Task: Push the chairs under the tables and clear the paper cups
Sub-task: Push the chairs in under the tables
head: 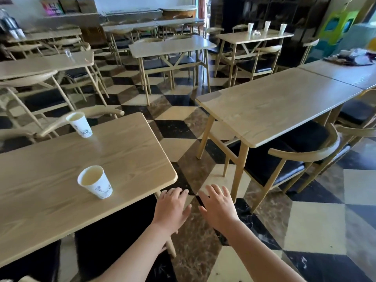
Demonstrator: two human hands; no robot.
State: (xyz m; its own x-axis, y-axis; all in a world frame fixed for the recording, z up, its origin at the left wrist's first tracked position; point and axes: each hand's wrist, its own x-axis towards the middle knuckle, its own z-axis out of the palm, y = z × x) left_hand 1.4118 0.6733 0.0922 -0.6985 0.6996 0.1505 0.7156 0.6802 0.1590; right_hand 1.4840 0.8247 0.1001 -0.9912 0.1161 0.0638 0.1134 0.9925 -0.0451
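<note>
Two white paper cups stand on the near left wooden table [132, 159]: one close to me [95, 182], one at the table's far side [79, 124]. My left hand [171, 208] and my right hand [218, 206] hover open, palms down, over the aisle floor just off that table's right corner, holding nothing. A chair with a curved wooden back and black seat [301, 157] stands partly out from the right table [274, 110]. Three more cups [266, 27] stand on a far table.
Rows of similar tables and chairs fill the room. A checkered tile aisle [183, 127] runs between the left and right tables. A dark chair seat [114, 237] sits under the near table. Clutter lies on a table at far right [356, 57].
</note>
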